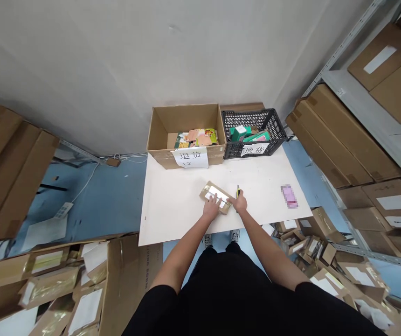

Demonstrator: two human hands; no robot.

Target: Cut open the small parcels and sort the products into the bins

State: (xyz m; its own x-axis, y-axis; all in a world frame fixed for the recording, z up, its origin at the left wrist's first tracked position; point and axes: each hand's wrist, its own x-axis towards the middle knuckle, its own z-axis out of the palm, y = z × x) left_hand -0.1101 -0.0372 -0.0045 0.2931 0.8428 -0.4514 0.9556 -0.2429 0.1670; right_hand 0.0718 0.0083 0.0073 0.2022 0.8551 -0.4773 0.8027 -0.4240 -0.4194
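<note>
A small brown cardboard parcel (205,190) with a white label and shiny tape lies at an angle near the front middle of the white table. My left hand (212,207) rests on its label with the fingers stretched out. Just to the right, my right hand (239,202) is closed around a slim yellow and black utility knife (238,191), which points away from me. Its index finger reaches left to the parcel's right end. Whether the blade is out is too small to tell.
At the table's (172,205) back stand an open cardboard box (158,156) and a black plastic crate (277,133), both holding packets. A blurred pink item (289,196) lies on the right. Parcels fill a large carton (116,280) at lower left and the floor at lower right. Shelves (371,107) flank the right.
</note>
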